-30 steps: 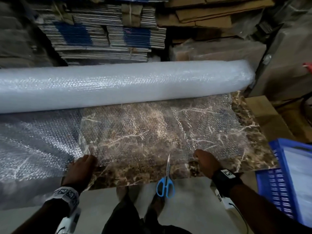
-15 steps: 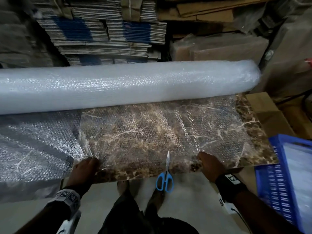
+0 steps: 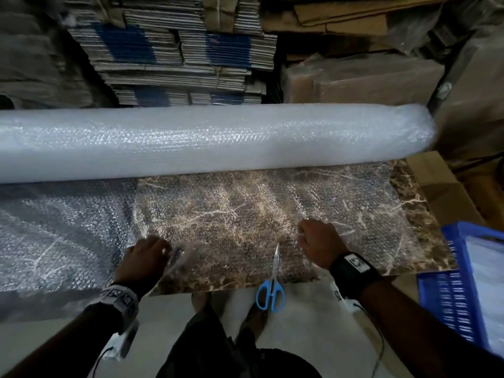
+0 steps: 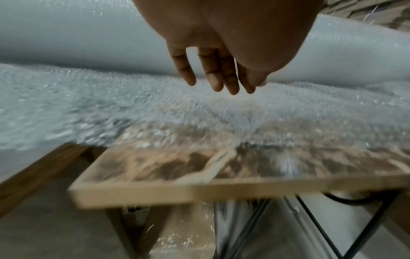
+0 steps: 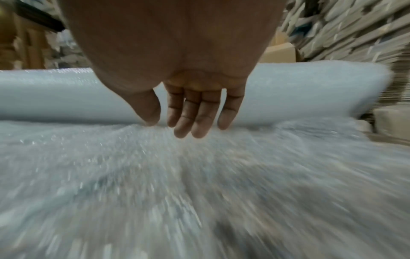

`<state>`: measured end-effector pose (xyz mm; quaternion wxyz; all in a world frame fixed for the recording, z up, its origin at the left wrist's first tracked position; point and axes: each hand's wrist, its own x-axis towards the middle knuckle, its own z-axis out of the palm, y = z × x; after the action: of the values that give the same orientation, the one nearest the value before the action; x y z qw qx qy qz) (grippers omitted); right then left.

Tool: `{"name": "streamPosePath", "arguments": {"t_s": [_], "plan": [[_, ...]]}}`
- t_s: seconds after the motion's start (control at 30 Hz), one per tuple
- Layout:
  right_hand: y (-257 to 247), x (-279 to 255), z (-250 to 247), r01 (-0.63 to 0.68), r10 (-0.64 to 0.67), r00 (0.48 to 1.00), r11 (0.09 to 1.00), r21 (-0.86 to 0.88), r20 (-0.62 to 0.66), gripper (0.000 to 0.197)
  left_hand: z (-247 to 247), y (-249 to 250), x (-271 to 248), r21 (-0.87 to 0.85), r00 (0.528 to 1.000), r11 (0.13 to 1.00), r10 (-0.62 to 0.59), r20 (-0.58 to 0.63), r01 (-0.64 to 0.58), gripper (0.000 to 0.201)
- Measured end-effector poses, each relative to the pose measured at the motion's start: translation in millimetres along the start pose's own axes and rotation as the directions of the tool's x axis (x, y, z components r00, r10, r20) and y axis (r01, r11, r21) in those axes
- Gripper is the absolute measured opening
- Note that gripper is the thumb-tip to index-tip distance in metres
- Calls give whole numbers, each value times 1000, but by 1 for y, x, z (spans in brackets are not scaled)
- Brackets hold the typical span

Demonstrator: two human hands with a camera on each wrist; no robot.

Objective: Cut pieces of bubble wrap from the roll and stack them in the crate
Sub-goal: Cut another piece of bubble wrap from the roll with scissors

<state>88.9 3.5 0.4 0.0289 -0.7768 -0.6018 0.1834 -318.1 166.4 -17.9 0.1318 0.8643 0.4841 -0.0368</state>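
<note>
A long white bubble wrap roll lies across the back of the brown marble table. Its unrolled clear sheet covers the tabletop and hangs off to the left. My left hand rests on the sheet near the front left, fingers straight and pointing down at it. My right hand touches the sheet further right, fingertips down on the wrap. Blue-handled scissors lie at the front edge between my hands, blades pointing at the roll. The blue crate stands at the right.
Stacks of flattened cardboard and wrapped boxes rise close behind the roll. A cardboard box sits off the table's right end. Pale sheets lie in the crate. My feet stand under the front edge.
Both hands have left the sheet's front edge and moved forward over the sheet toward the roll. The scissors have not moved.
</note>
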Motion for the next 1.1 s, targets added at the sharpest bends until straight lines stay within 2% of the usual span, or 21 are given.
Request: {"name": "streamPosePath", "arguments": {"t_s": [0.03,0.07,0.13,0.2,0.33,0.4,0.53,0.67,0.87,0.97,1.1], "plan": [[-15,18,-6,56,-56,998,998,2,-18,21,2,5,10,-18,1000,1000,-24,-20,23,32],[-30,35,-10,112,-111,993,994,13,-37,27,4,10,19,-22,999,998,-52,1,52,46],[-63,69,-17,203,-201,979,978,48,-38,38,11,19,34,-36,983,990,-133,126,138,80],[-94,99,-19,282,-282,959,958,52,-9,43,23,26,42,-9,938,971,-226,261,237,99],[-142,149,-14,404,-406,907,914,37,114,53,39,29,45,21,888,965,-248,388,260,112],[-158,169,-9,414,-418,893,908,62,167,58,40,26,47,10,874,967,-235,424,255,119],[-179,203,-6,362,-375,900,927,99,220,64,42,24,47,-2,860,967,-226,457,255,121],[-193,225,-13,369,-399,890,914,168,220,63,43,25,48,-3,849,964,-234,474,267,122],[-195,248,-24,372,-387,920,912,171,59,48,44,22,49,0,822,969,-210,530,248,120],[-196,260,-37,386,-385,922,915,119,-33,52,45,22,49,15,814,971,-208,542,238,119],[-198,276,-49,397,-392,916,916,56,-86,60,45,23,48,7,815,970,-209,540,244,117]]}}
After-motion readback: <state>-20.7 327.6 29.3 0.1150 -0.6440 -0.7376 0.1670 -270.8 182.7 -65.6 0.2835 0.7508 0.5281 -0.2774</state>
